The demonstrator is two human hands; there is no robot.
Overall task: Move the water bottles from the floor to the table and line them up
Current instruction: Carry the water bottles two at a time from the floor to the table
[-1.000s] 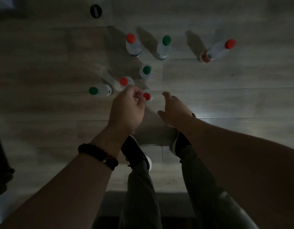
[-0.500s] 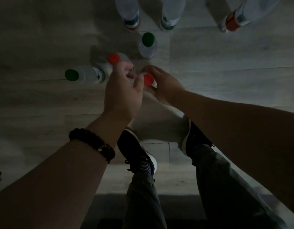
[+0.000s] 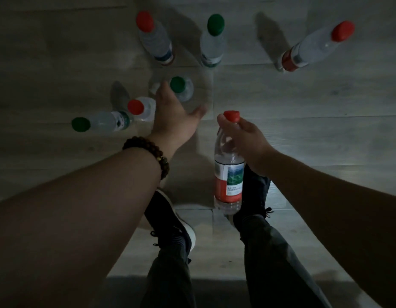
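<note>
My right hand (image 3: 248, 141) pinches the held bottle (image 3: 229, 174) by its neck just under the red cap, and it hangs upright below my fingers, above my dark shoes (image 3: 170, 223). Just left of it my left hand (image 3: 174, 116), with a beaded bracelet (image 3: 148, 152) at the wrist, is spread wide and holds nothing, its fingertips beside the nearest green-capped bottle (image 3: 181, 88) on the wooden floor (image 3: 303, 96); I cannot tell if they touch. Left of that hand stand a red-capped bottle (image 3: 140, 108) and an outer green-capped bottle (image 3: 99, 123), and beyond both hands stand a far red-capped bottle (image 3: 154, 38), a far green-capped bottle (image 3: 212, 41) and, well to the right, a last red-capped bottle (image 3: 314, 46).
</note>
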